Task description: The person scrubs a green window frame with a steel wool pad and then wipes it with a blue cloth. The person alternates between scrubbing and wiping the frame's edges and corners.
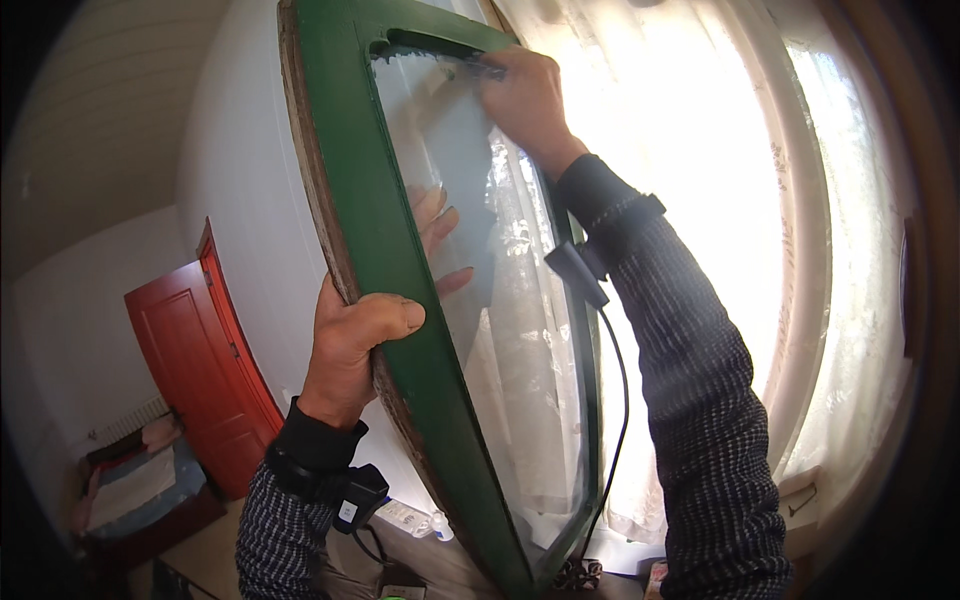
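A green-painted wooden window sash (365, 200) with a glass pane (520, 400) stands upright and tilted before me. My left hand (350, 340) grips its left edge, thumb on the green face and fingers behind, showing through the glass. At the top right of the pane, my right hand (525, 95) is closed, its fingertips against the glass edge. Something small and dark shows at those fingertips, too hidden to name. Along the top of the glass runs a ragged dark paint edge. The sash's outer left side is bare, rough wood.
Bright white curtains (690, 200) hang at the right. A red door (200, 365) stands open at the left, near a bed (150, 490). A small white bottle (440, 525) is below the sash. A black cable (622, 420) hangs from the device on my right wrist.
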The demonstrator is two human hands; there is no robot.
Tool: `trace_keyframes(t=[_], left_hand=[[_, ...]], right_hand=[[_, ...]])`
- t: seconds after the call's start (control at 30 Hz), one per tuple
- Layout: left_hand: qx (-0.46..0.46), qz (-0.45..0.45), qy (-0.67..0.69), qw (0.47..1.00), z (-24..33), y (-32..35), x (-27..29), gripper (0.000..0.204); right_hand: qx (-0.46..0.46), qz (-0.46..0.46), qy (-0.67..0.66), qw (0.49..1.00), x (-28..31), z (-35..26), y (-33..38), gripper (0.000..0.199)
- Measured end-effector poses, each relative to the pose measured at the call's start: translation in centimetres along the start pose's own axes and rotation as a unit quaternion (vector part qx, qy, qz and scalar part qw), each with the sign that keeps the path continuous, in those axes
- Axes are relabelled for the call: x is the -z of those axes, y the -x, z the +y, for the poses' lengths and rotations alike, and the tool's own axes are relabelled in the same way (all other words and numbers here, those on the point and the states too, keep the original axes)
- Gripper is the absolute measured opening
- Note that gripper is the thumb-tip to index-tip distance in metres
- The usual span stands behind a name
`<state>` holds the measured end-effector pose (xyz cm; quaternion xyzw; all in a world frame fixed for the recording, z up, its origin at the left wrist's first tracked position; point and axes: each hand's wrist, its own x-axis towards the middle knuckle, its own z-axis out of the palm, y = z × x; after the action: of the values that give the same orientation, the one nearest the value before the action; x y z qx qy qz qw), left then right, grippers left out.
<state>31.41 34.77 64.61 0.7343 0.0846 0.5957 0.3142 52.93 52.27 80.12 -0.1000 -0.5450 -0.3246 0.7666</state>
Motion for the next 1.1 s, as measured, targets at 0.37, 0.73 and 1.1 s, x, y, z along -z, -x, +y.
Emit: trace_keyframes(t=[0.37,0.73,1.1], left_hand=[[0.002,0.007,-0.002,1.000,0.2,-0.2,-0.2,0.113],[-0.004,0.009,0.015,1.000,0.0,0.0,0.1,0.114],[-0.021,-0.034,-0.017,0.999,0.0,-0.2,0.5,0.104]], right_hand=[[0.035,-0.002,-0.021,0.999,-0.2,0.4,-0.4,0.027],[-0.001,-0.006,0.071,0.997,-0.6,0.5,-0.2,0.024],[-0.147,-0.035,0.034,0.988,1.0,1.2,0.8,0.025]])
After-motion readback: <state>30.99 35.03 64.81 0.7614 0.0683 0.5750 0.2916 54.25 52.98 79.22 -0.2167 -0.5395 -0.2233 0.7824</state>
